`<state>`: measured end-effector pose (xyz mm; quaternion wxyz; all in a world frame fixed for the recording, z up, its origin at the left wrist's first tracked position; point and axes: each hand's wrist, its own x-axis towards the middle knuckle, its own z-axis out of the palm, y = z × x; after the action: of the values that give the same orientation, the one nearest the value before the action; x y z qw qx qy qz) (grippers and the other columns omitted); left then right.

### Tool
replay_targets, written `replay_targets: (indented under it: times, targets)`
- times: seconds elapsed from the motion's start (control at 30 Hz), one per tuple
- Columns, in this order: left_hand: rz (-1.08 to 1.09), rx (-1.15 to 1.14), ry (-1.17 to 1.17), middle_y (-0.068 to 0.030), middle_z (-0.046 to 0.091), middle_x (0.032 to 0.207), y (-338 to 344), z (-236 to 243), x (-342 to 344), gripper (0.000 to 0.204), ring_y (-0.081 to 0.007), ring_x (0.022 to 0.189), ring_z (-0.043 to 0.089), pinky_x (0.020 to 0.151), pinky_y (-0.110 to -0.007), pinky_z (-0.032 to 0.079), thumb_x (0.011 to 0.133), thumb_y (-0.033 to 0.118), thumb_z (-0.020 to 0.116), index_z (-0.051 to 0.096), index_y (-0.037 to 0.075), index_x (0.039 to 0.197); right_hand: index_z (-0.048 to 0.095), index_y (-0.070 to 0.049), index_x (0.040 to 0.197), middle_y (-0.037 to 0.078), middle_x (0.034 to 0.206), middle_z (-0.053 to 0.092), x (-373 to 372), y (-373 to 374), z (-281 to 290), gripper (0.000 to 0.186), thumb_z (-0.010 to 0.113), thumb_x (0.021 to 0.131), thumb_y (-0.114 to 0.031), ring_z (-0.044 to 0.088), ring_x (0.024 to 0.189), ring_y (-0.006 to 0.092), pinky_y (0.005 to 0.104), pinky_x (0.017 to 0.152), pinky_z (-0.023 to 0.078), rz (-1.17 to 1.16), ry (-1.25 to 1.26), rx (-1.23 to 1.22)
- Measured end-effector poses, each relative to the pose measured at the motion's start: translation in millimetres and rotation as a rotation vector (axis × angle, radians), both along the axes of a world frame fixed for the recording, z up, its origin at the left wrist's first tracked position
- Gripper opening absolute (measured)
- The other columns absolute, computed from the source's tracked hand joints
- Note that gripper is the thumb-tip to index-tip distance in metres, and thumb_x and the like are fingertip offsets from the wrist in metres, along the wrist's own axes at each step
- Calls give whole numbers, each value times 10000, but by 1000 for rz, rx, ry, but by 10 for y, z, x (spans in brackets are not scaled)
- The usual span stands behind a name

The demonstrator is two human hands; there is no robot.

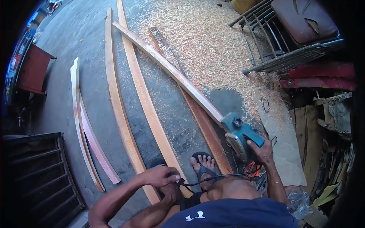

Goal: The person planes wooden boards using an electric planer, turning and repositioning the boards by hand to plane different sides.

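Note:
My right hand [262, 150] grips the handle of a teal electric planer [239, 133], held at the near end of a long pale board [163, 64] lying diagonally over other timber. A black cord [216, 176] runs from near the planer across my legs to my left hand [167, 175], whose fingers are closed round it. Beneath the diagonal board is a darker reddish board [201, 121]. Two long straight planks [140, 95] [118, 95] lie to its left, and two shorter pieces [81, 125] lie further left. My sandaled foot [203, 165] is beside the planks.
Wood shavings [205, 45] cover the floor at the upper right, near a metal-framed chair [304, 21]. Cardboard and scrap [315, 133] line the right side. A dark slatted metal frame [38, 171] is at lower left, a red cabinet [32, 70] at upper left.

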<state>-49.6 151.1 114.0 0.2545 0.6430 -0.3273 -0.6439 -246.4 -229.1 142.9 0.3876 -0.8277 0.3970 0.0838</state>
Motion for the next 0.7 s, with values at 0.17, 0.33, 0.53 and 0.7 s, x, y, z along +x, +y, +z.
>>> replay_targets:
  times: [0.17, 0.33, 0.53, 0.7]
  targets:
    - [502, 246, -137, -266, 634, 1141, -1301, -815, -41, 905, -320, 997, 689, 577, -353, 588, 914, 559, 660, 347, -88, 1463, 712, 33, 1035, 30, 647, 598, -663, -23, 232, 399, 740, 883, -335, 550, 582, 136, 319, 547, 437, -253, -131, 2]
    - [1089, 183, -598, -335, 367, 1384, -2749, -1161, -88, 1039, -482, 1122, 596, 888, -517, 555, 810, 442, 744, 173, -95, 1492, 696, 33, 1016, 17, 640, 566, -666, -61, 418, 390, 708, 908, -341, 501, 548, 115, 302, 522, 396, -320, -248, -38]
    - [1249, 244, -544, -306, 409, 1239, -2649, -1195, -510, 760, -538, 1004, 611, 849, -590, 521, 811, 173, 651, 223, -71, 1390, 687, 40, 1020, 60, 716, 632, -477, -327, 517, 360, 724, 903, -298, 567, 636, 140, 315, 601, 460, -177, -281, -180]
    - [1145, 217, -452, -319, 401, 1246, -2480, -1179, -1660, 816, -534, 1077, 572, 891, -575, 495, 805, 241, 736, 248, -59, 1386, 698, 32, 996, 73, 684, 643, 192, -238, 508, 378, 768, 880, -321, 576, 610, 136, 324, 592, 481, 14, -310, -193]
